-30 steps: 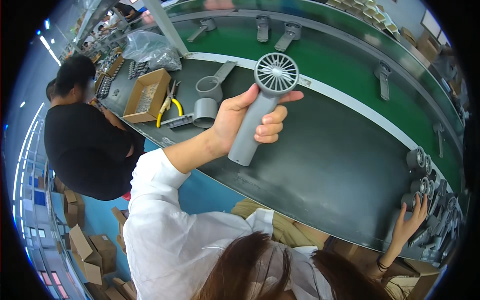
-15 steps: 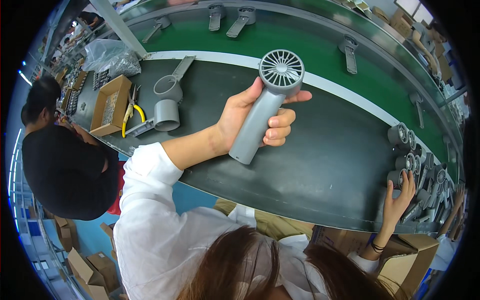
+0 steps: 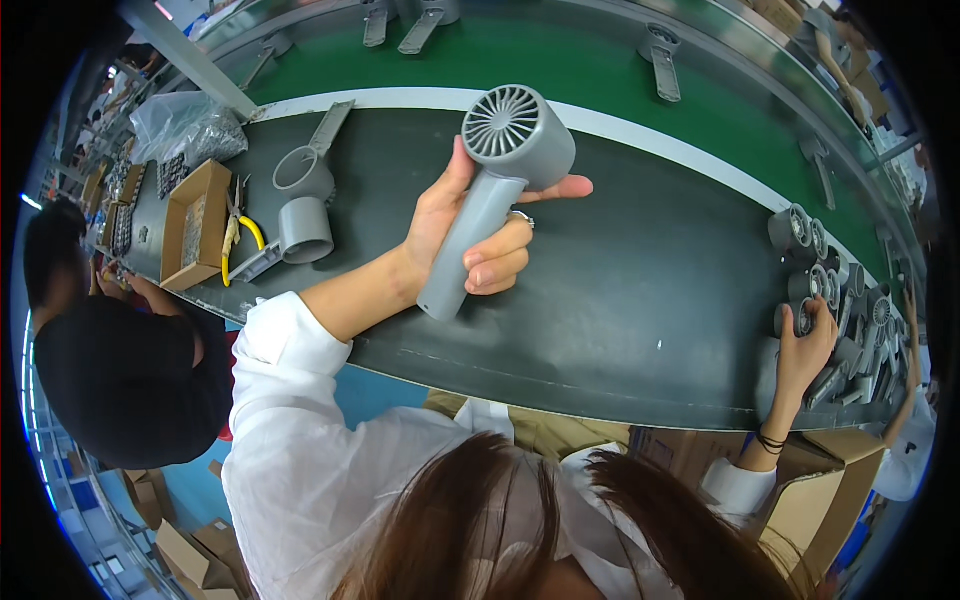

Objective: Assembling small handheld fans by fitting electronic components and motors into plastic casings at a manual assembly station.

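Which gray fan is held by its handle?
The fan in the left hand, raised above the dark tabletop; the right hand is at a round housing instead.

Bright light, soft glare on tabletop [image 3: 620, 310], bent edges, black corners

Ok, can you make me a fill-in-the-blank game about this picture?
The person holds up a grey fan in the ____ hand.
The other hand is at the grey parts piled on the table's ____ side.
The pliers have ____ handles.
The belt beyond the table is ____.

Missing words: left; right; yellow; green.
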Motion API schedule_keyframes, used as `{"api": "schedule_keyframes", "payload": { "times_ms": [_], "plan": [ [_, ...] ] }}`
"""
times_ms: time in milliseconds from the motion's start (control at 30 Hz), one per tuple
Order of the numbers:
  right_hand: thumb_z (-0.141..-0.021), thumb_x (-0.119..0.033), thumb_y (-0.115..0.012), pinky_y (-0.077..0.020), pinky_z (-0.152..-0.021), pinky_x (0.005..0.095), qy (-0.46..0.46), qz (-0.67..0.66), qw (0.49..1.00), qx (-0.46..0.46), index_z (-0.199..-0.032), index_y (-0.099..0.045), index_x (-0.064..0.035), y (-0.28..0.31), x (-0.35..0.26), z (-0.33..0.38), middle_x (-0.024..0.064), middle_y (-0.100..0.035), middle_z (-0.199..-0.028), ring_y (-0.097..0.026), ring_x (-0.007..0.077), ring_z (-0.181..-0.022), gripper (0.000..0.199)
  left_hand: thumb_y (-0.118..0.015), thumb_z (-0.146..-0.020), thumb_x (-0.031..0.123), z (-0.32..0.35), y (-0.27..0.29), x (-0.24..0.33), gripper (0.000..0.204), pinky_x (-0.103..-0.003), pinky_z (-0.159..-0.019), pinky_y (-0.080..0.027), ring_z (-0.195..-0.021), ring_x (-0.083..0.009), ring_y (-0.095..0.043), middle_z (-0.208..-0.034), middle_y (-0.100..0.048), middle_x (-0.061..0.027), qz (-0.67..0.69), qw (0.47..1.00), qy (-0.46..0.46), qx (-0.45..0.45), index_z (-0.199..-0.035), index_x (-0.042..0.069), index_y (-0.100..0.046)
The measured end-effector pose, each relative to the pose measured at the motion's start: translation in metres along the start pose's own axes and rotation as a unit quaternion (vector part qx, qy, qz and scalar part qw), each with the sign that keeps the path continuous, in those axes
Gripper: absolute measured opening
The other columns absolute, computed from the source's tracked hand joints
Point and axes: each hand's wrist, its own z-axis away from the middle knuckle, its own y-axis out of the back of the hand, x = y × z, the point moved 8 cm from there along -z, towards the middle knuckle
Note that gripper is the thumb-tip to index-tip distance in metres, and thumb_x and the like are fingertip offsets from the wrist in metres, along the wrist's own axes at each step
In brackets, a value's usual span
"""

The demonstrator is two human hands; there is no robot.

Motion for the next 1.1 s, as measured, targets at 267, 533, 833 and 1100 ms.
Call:
{"api": "schedule_keyframes", "payload": {
  "times_ms": [267, 533, 833, 1100],
  "plan": [
    [-0.073, -0.005, -0.072, -0.041, -0.093, 0.0375, -0.008, -0.078, 0.997, 0.0, -0.099, -0.06, -0.0019, 0.007, 0.0, 0.005, 0.0113, -0.061, -0.114, -0.053, 0.0289, -0.109, 0.029, -0.024, -0.097, 0.056, -0.002, 0.015, 0.01, 0.067, -0.028, -0.058, -0.045, -0.067, -0.0225, -0.055, -0.072, -0.052, -0.0063, -0.087, 0.991, -0.041, 0.096, -0.129, 0.0, -0.042],
    [-0.072, 0.003, -0.067, -0.0396, -0.099, 0.038, -0.01, -0.227, 0.972, -0.053, -0.094, -0.061, -0.0025, 0.019, -0.047, 0.037, 0.0158, -0.048, -0.135, -0.05, 0.0316, -0.12, 0.024, -0.063, -0.088, 0.024, 0.008, 0.017, 0.022, 0.036, -0.031, -0.071, -0.052, -0.084, -0.0229, -0.064, -0.086, -0.063, -0.0101, -0.327, 0.929, -0.031, 0.171, -0.116, 0.004, -0.049],
    [-0.059, -0.001, -0.073, -0.0475, -0.089, 0.037, 0.147, -0.339, 0.893, -0.258, -0.096, -0.063, -0.0003, 0.023, -0.166, 0.04, 0.0198, -0.046, -0.137, -0.055, 0.0326, -0.113, 0.039, -0.08, -0.064, 0.009, 0.006, -0.021, 0.009, 0.058, -0.033, -0.07, -0.051, -0.078, -0.0287, -0.065, -0.094, -0.066, -0.0172, -0.819, 0.538, -0.123, 0.158, -0.116, 0.003, -0.055],
    [-0.061, -0.002, -0.064, -0.0419, -0.095, 0.0429, 0.195, -0.366, 0.829, -0.375, -0.113, -0.06, 0.0024, 0.026, -0.177, 0.042, 0.0218, -0.045, -0.137, -0.053, 0.0386, -0.111, 0.053, -0.077, -0.056, 0.007, 0.011, -0.046, -0.019, 0.05, -0.034, -0.056, -0.048, -0.063, -0.0251, -0.061, -0.082, -0.065, -0.0107, -0.906, 0.344, -0.243, 0.034, -0.102, -0.002, -0.06]
  ]
}}
